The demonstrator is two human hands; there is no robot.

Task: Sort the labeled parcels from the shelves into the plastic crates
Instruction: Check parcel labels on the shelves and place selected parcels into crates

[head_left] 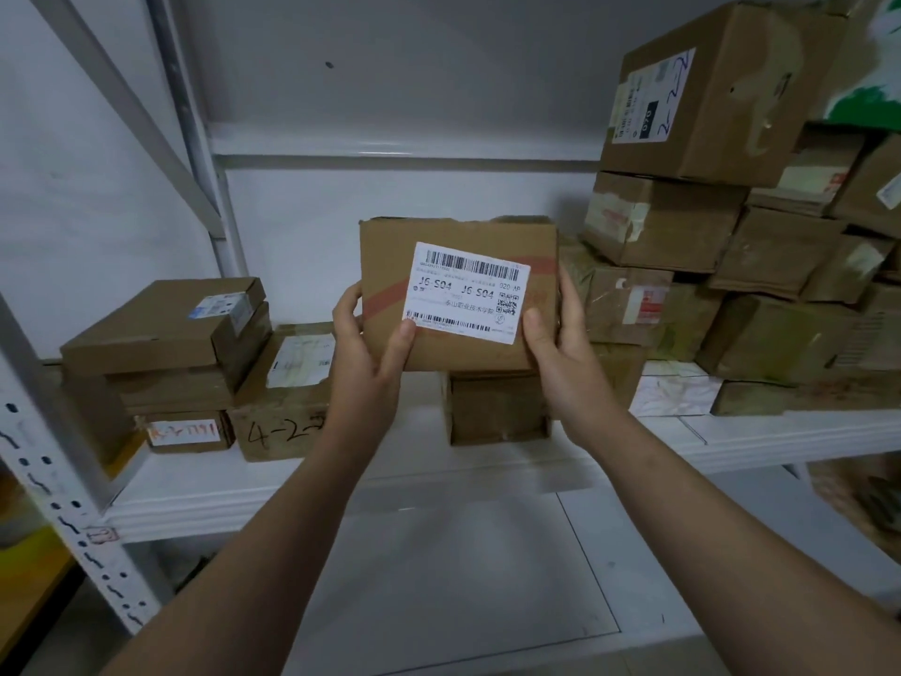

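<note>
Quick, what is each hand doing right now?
Left hand: holding the parcel by its left edge.
Right hand: holding the same parcel by its right edge.

The left hand [370,353] grips the parcel [458,265] at its lower left edge and the right hand [556,353] at its lower right, with both thumbs on the near face. The label [465,292] lies between the thumbs. The shelf [341,485] runs below the grip. Just under and behind the grip, a box [497,407] stands on the shelf. Left of the grip sits another box [283,397], and beyond it a stack [166,334]. Right of the grip a pile [707,226] rises above the parcel. A post [58,480] stands far left, nearer than the shelf.
</note>
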